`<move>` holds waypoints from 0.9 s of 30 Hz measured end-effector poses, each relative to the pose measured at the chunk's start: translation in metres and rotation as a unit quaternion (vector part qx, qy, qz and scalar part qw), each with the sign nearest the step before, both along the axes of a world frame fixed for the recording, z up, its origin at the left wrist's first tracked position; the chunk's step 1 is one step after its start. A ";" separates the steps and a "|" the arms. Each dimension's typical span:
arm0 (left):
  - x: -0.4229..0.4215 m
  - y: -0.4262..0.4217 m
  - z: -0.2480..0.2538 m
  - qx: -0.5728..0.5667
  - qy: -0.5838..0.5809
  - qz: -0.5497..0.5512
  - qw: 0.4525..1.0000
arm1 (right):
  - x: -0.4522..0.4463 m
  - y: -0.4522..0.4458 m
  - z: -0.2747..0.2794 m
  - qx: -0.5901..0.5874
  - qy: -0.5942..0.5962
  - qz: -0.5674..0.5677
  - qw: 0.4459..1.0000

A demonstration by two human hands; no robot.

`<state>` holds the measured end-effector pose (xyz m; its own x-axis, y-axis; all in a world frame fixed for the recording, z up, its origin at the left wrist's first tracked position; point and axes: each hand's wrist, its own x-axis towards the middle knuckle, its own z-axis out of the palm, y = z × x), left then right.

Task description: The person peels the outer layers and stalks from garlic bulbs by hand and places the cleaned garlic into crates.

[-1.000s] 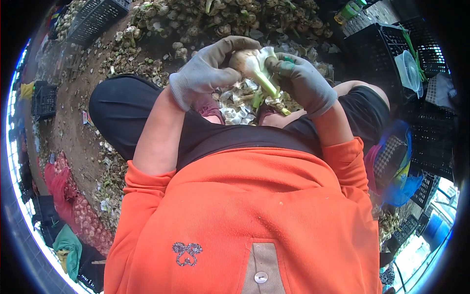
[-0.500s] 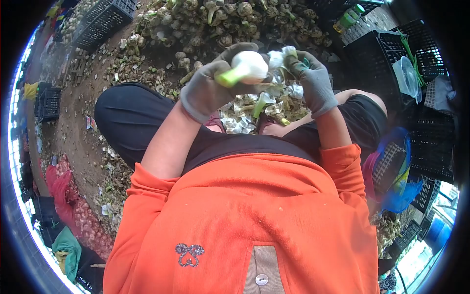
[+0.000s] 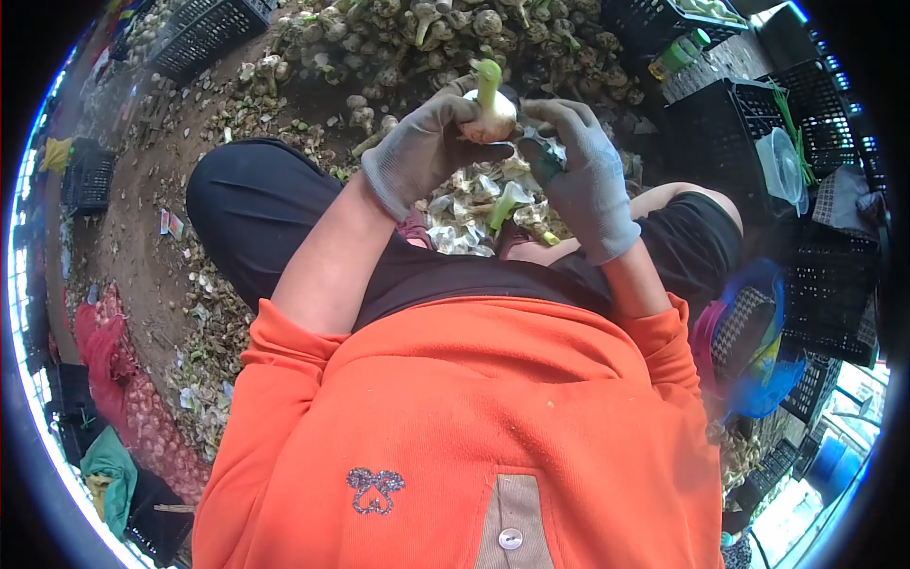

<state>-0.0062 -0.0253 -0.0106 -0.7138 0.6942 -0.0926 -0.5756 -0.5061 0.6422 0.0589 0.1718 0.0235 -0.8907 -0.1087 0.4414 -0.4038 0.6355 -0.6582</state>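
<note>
My left hand, in a grey glove, is closed round a garlic bulb whose green stem stub points up, away from me. Just right of the bulb is my right hand, also gloved, its fingers apart and nothing seen between them. Below both hands, between my shoes, lie white and tan garlic peels with a cut green stem piece on them. Beyond the hands a large heap of garlic bulbs covers the ground.
Black crates stand at upper left and right. A clear plastic container and a green-capped bottle are at right. A red net sack of bulbs lies at lower left.
The bulb has been stripped of outer skin and turned so its stem points up. My right hand has let go of the peel it held, and its fingers have opened beside the bulb.
</note>
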 end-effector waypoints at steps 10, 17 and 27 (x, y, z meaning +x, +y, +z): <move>0.019 0.015 0.009 -0.130 0.051 0.024 0.990 | 0.008 0.000 0.007 0.177 0.037 -0.011 0.984; 0.017 0.020 0.003 -0.081 0.040 0.062 0.994 | 0.015 -0.007 0.020 0.230 -0.021 0.024 0.973; 0.013 0.011 0.007 -0.055 0.054 0.113 0.991 | 0.007 -0.007 0.008 0.097 0.136 0.002 0.986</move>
<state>0.0067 -0.0143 -0.0038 -0.8596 0.5057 -0.0739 -0.3811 -0.5378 0.7520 0.0658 0.1645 0.0320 -0.7412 -0.2174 0.6351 -0.5515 0.7366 -0.3914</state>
